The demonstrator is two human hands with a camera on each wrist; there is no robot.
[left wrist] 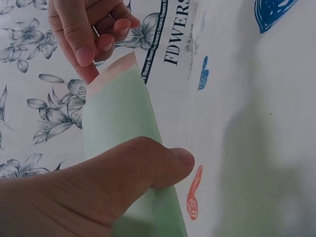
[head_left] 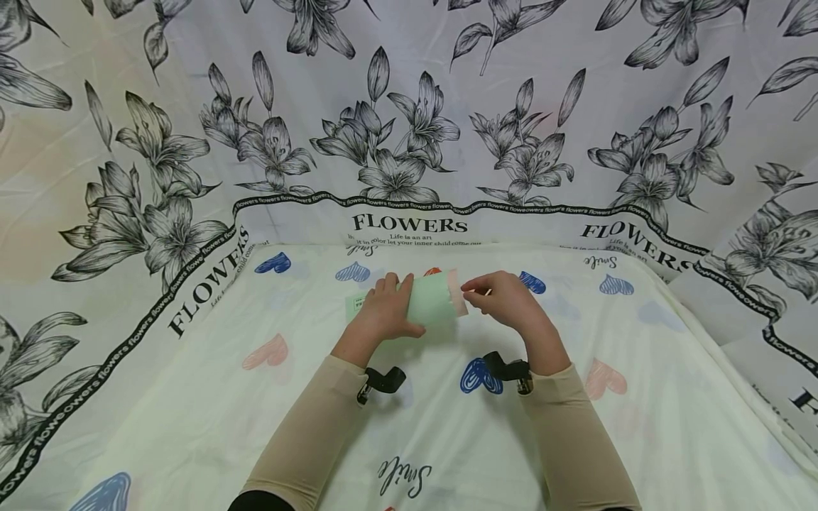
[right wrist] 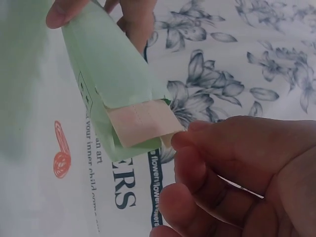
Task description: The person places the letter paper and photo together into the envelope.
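Note:
A light green packet [head_left: 429,298], looking like a flat paper sleeve, lies across my left hand [head_left: 385,309]. That hand grips it around the middle, thumb along the near edge in the left wrist view. From the packet's open right end a pale pink sheet [right wrist: 143,121] sticks out, with a faint dotted line across it. My right hand [head_left: 505,301] pinches the outer corner of this sheet between thumb and forefinger, the other fingers loosely curled below. A printed patch [head_left: 359,303] shows on the packet's left end, behind the left fingers. The rest of the sheet is hidden inside.
Below the hands spreads a white cloth [head_left: 319,426] printed with hearts and "Smile" lettering. A white flower-patterned curtain [head_left: 524,42] rises behind and around it, with a black lettered band [head_left: 409,204] near its foot. Dark devices [head_left: 386,381] are strapped to both wrists.

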